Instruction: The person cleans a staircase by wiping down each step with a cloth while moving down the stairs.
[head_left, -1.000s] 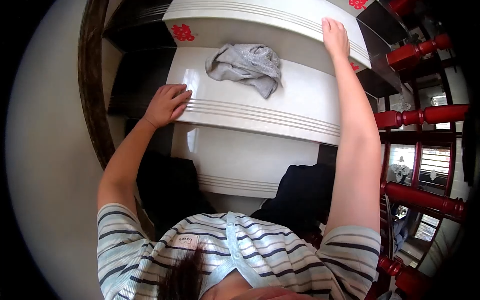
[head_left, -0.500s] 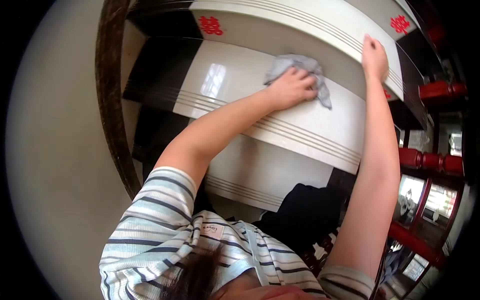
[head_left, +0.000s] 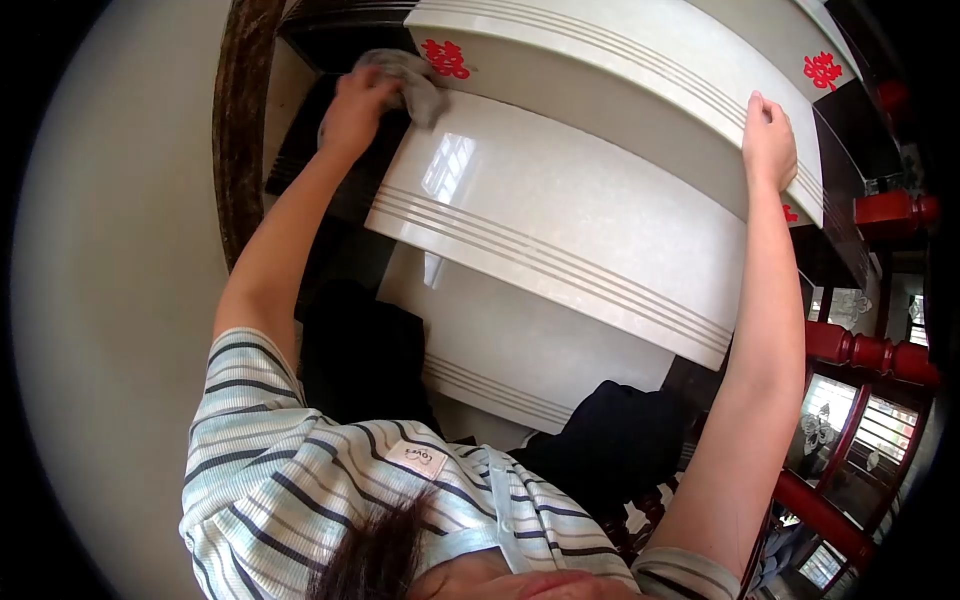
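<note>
My left hand [head_left: 352, 118] presses a crumpled grey cloth [head_left: 418, 92] at the far left of a stair tread [head_left: 570, 200], over its black end and against the riser. Its fingers are bent over the cloth and slightly blurred. On the right, my right hand [head_left: 770, 150] rests at the front edge of the step above [head_left: 640, 50]. Its fingers are curled in, and nothing shows in them.
Red paper characters [head_left: 446, 59] stick to the risers. A dark skirting strip [head_left: 240, 140] runs up the left wall. Dark red balusters [head_left: 870, 347] line the right side. My dark-clothed knees [head_left: 620, 430] are over the lower step [head_left: 540, 345].
My left hand has swept the cloth from the middle of the tread to its far left end. My right hand stays on the upper step's edge; the view has shifted slightly.
</note>
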